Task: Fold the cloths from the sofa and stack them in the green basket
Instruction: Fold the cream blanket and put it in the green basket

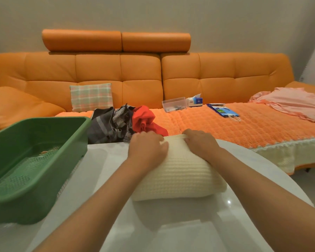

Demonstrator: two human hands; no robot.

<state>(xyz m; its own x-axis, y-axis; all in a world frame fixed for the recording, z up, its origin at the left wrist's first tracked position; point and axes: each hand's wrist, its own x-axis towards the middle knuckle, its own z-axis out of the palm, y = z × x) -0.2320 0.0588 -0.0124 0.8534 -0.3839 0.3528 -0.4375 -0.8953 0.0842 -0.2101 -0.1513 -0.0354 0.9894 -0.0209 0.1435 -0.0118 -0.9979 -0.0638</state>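
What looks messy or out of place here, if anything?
Grey patterned cloths and a red cloth lie crumpled in a heap on the sofa beside the green basket, unfolded. A pink cloth sprawls rumpled at the far right. Nothing looks spilled or damaged.

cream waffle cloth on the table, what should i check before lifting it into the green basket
1. Cream waffle-knit cloth folded compactly on the white glossy table: ok.
2. Left hand and right hand on its far edge: ok.
3. Fingers hooked under the fold: cannot tell, tips hidden.
4. Green plastic basket has room: ok, visible floor bare.
5. Grey patterned cloth and red cloth on the orange sofa folded: not ok.
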